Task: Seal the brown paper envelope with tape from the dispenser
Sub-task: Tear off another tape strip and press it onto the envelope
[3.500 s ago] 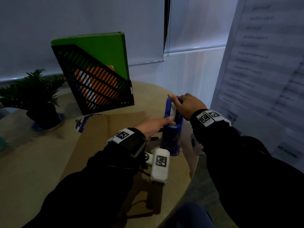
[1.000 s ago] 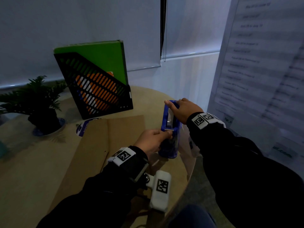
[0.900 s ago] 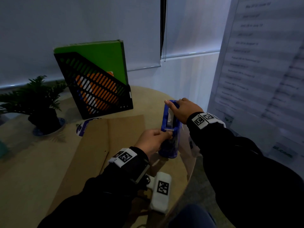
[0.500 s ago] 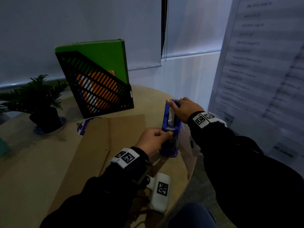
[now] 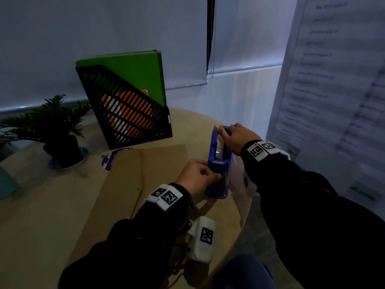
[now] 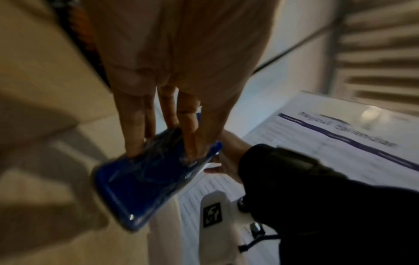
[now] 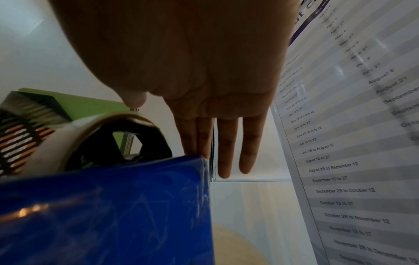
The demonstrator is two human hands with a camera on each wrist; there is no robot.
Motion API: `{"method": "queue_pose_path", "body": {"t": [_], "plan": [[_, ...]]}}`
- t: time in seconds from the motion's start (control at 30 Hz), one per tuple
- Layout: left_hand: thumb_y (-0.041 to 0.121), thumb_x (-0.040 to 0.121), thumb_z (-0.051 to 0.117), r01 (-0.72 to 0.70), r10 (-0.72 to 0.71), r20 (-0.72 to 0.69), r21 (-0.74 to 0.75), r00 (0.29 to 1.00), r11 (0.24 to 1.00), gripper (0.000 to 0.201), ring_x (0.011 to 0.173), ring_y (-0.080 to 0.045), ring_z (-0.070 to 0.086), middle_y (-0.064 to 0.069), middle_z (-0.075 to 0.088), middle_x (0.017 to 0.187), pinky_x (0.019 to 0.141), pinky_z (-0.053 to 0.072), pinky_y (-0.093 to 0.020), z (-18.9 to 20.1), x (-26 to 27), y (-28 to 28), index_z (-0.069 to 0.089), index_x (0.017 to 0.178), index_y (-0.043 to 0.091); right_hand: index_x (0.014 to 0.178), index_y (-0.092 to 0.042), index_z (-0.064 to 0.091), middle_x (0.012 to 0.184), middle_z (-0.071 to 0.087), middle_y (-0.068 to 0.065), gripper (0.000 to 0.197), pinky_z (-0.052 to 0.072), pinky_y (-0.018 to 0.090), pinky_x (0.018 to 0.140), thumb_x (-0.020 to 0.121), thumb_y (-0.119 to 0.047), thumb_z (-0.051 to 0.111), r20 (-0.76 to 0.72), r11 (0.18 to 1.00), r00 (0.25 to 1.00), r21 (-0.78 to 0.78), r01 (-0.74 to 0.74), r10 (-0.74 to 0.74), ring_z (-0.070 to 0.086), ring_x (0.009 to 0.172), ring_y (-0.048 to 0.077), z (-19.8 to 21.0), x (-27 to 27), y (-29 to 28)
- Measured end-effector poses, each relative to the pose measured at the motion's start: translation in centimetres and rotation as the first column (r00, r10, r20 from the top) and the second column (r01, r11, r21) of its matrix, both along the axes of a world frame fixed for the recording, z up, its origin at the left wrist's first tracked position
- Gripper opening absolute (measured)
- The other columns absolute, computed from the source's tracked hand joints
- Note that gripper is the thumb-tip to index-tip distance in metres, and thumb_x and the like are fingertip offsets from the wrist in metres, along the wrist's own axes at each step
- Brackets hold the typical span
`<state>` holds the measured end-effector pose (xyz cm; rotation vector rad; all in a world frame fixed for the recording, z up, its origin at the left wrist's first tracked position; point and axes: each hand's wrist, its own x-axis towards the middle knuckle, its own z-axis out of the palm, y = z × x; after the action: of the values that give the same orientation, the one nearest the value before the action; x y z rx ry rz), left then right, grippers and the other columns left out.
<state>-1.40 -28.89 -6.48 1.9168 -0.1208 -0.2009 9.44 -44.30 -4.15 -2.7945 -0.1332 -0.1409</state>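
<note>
The blue tape dispenser point(image 5: 220, 186) stands near the round table's right edge, with the tape roll point(image 5: 220, 147) in its top. My right hand point(image 5: 239, 136) holds its far end: the thumb lies over the top and the fingers point(image 7: 192, 139) run down the right side of the dispenser point(image 7: 102, 206). My left hand point(image 5: 198, 174) is curled against the dispenser's near end, just below the cutter. Its fingertips point(image 6: 136, 143) press on the shiny blue front point(image 6: 140, 179); no strip of tape can be made out between them. The brown envelope point(image 5: 129, 184) lies flat, left of the dispenser.
A black file rack with a green folder point(image 5: 125, 105) stands at the back of the table. A potted plant point(image 5: 56, 126) is at the far left. A round blue-and-white sticker point(image 5: 108, 159) peeks out by the envelope. A printed banner point(image 5: 333, 90) stands close on the right.
My left hand, flat-fingered at the cutter 3.5 s ago, has curled and slid slightly down the dispenser's near end. My right hand keeps its hold on top.
</note>
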Motion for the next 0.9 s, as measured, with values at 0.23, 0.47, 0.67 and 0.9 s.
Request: {"method": "queue_pose_path", "body": {"t": [0.23,0.47,0.67,0.9], "plan": [[0.026,0.093,0.059,-0.037,0.035,0.054,0.041,0.998,0.998,0.021,0.092,-0.003,0.056,0.011,0.056,0.117,0.066,0.05,-0.019,2.8,-2.2,2.9,0.071,0.09,0.01,0.12,-0.008,0.062,0.12,0.06,0.016,0.087,0.041,0.038,0.097,0.09,-0.069,0.008,-0.112,0.999,0.993,-0.041,-0.025,0.021,0.058,0.109,0.031,1.1,0.4,0.2],[0.023,0.09,0.062,-0.147,0.139,0.194,0.027,0.971,0.989,0.012,0.105,-0.002,0.056,0.018,0.059,0.108,0.089,0.045,-0.023,4.4,-4.6,9.3,0.069,0.099,0.023,0.146,-0.013,0.034,0.156,0.023,0.013,0.065,0.028,0.04,0.115,0.096,-0.054,0.037,-0.04,0.991,0.995,0.099,-0.086,0.091,0.033,0.141,0.03,4.3,-2.1,3.3],[0.021,0.089,0.063,-0.217,0.19,0.242,0.09,0.952,0.972,0.018,0.121,-0.01,0.05,0.019,0.06,0.119,0.106,0.041,-0.041,3.9,-6.1,12.3,0.068,0.095,0.037,0.107,-0.013,0.07,0.115,0.067,0.004,0.024,0.041,0.023,0.088,0.092,-0.014,0.051,0.089,0.854,0.89,0.254,-0.454,0.446,0.059,0.103,0.018,6.0,-8.0,9.4],[0.016,0.09,0.06,-0.277,0.23,0.268,0.153,0.936,0.949,0.02,0.121,-0.009,0.048,0.012,0.06,0.12,0.093,0.038,-0.029,3.7,-8.4,15.2,0.065,0.096,0.035,0.106,-0.015,0.07,0.108,0.068,0.001,0.021,0.049,0.033,0.093,0.092,-0.022,0.057,-0.032,0.734,0.777,0.356,-0.579,0.628,0.062,0.1,0.016,5.4,-11.4,14.1]]}}
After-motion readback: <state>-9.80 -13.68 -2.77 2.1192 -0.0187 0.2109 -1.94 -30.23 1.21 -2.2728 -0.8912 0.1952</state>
